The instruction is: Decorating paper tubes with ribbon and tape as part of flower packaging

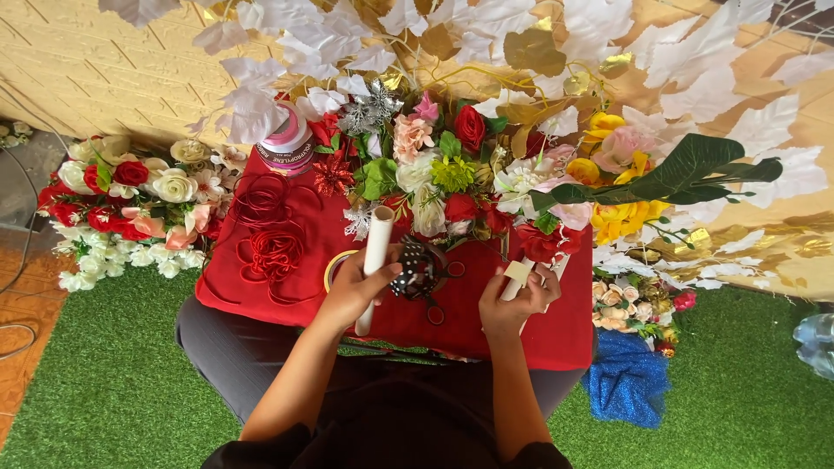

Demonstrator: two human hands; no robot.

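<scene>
Far left, off the surface on the green turf [113,382], there's a heap of fake roses [130,208] in red, white and peach. Then comes the red cloth [261,287] covering the surface, with a spool of pink ribbon [287,139] up at its far left corner and a messy pile of red cord [269,247] just below that, along the left edge.

Moving in, the left hand [356,291] has its fingers wrapped around a white paper roll [373,260], which is standing tilted with its top end leaning away toward the flowers. A roll of yellowish tape [334,265] peeks out right behind that hand. Just to the right, between the hands, sits a dark polka-dot ribbon [417,269] bunched up on the cloth, with scissors [434,308] lying under it near the front edge.

The right hand [519,300] is pinching a small pale cream piece [518,271], fingers closed on it; can't tell exactly what it is, some kind of card or tape bit.

Along the far edge there's a big mixed bouquet [452,174]: red, pink, white, green blooms plus silver glittery poinsettias [373,108]. Right of that are yellow flowers [621,213] and a big dark green leaf [686,165]. Past the right edge: a bunch of small peach roses [625,304] and a blue glittery bundle [625,378] on the turf.
</scene>
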